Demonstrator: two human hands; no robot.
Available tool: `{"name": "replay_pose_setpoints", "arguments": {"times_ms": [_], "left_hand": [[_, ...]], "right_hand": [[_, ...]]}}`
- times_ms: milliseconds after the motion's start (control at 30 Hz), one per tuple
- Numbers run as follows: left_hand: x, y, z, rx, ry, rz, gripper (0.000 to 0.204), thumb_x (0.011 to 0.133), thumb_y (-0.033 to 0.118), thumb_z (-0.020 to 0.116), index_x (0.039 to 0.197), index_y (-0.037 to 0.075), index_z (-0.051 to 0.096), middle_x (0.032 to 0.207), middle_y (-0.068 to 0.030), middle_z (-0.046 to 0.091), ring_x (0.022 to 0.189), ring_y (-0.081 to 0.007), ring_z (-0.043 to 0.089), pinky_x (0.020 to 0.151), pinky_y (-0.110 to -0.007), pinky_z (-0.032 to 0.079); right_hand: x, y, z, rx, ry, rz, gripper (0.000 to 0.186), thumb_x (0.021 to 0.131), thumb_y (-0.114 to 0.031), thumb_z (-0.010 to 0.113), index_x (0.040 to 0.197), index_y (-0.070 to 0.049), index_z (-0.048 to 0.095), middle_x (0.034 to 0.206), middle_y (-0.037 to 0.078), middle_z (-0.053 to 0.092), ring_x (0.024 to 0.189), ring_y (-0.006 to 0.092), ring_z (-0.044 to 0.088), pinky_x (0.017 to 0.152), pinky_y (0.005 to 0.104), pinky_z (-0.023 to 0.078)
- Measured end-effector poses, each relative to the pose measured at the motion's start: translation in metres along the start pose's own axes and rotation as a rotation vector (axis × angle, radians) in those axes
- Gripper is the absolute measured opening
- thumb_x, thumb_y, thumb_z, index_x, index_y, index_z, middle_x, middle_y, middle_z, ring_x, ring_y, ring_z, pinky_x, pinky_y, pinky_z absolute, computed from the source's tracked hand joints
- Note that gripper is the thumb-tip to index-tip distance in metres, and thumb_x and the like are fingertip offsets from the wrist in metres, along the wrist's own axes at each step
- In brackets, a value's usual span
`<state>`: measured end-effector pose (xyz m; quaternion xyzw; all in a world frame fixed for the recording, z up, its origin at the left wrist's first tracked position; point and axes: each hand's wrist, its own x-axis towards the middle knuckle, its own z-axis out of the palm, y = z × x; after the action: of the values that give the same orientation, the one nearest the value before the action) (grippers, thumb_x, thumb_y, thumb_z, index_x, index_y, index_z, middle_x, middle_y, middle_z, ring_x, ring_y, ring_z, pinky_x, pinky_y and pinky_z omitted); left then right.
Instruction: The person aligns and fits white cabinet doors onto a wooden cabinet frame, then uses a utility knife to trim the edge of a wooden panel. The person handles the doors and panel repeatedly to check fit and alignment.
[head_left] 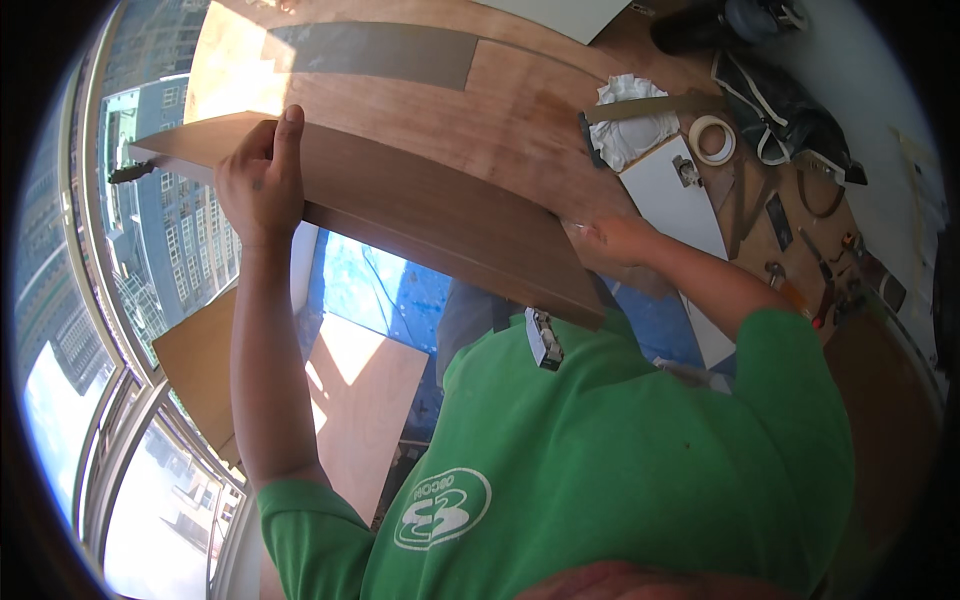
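Note:
My left hand (262,180) is closed around the upper left part of a long brown board (420,210), its thumb pointing up. My right hand (605,240) grips the board's right end, fingers partly hidden. The board is raised at a slant above my lap, its near right corner close to my green shirt. A metal hinge (543,337) juts from the near edge at the right; a darker fitting (131,172) sticks out at the far left end.
A wooden worktop (420,120) behind holds a grey strip (380,55), white cloth (630,140), tape roll (712,139), black bag (775,110), white panel (650,180) and several tools (820,260). A window (150,220) lines my left; blue sheeting (370,280) and leaning panels (360,410) lie below.

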<state>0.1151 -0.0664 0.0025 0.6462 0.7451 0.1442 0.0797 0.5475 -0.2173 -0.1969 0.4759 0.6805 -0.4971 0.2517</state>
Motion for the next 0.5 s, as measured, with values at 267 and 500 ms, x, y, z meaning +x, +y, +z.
{"name": "replay_pose_setpoints", "arguments": {"times_ms": [267,500], "left_hand": [[-0.002,0.003,0.001,-0.042,0.016,-0.001,0.058,0.101,0.057,0.060,0.083,0.004,0.077,0.065,-0.0145,0.065,0.066,-0.0326,0.067,0.068,-0.041,0.050],[-0.002,0.002,0.000,-0.027,-0.005,-0.003,0.061,0.100,0.058,0.060,0.076,0.003,0.072,0.061,-0.0134,0.060,0.059,-0.0306,0.060,0.065,-0.041,0.047]], "right_hand": [[-0.016,0.016,0.010,0.039,0.017,0.034,0.057,0.109,-0.051,0.037,0.115,-0.007,0.072,0.113,0.023,0.073,0.108,0.0447,0.069,0.094,0.0536,0.054],[-0.003,-0.012,-0.007,0.216,0.172,-0.084,0.054,0.107,-0.053,0.044,0.106,-0.006,0.071,0.103,0.023,0.071,0.097,0.0442,0.068,0.087,0.0522,0.053]]}}
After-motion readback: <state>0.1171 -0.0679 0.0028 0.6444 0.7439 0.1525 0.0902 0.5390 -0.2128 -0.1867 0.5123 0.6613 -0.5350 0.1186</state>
